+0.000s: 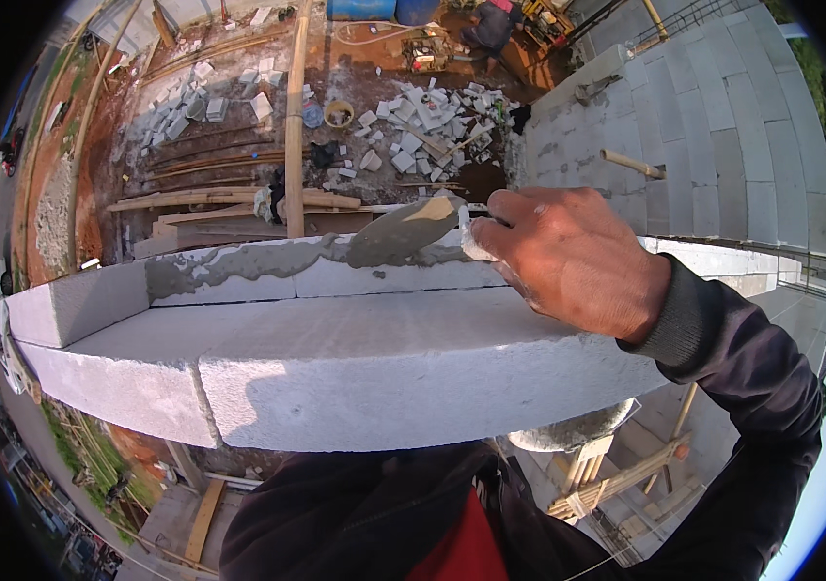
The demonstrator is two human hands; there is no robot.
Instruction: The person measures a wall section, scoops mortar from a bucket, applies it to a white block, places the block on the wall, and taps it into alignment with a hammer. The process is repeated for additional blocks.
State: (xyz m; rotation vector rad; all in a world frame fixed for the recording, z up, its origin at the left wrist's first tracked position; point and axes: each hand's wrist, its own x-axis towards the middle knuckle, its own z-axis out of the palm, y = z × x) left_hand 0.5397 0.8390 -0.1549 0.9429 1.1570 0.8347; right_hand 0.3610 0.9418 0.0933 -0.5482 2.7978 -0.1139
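Observation:
My right hand (577,257), in a dark sleeve, is closed around a trowel, with its handle mostly hidden in my fist. The trowel's blade (401,232) is coated in wet grey mortar and points left. It lies against the far side of a wall of pale lightweight blocks (403,387). Wet mortar (238,266) is smeared unevenly along that far edge. A single block (98,302) stands on the wall's left end, where the mortar band stops. My left hand is out of view.
Far below lie broken block rubble (427,126), timber planks and a round bucket (339,114). An upright bamboo pole (296,126) stands just beyond the wall. Another person (492,29) bends near machinery at the back. A taller block wall (703,136) rises right; a mortar-stained tub (573,429) sits below.

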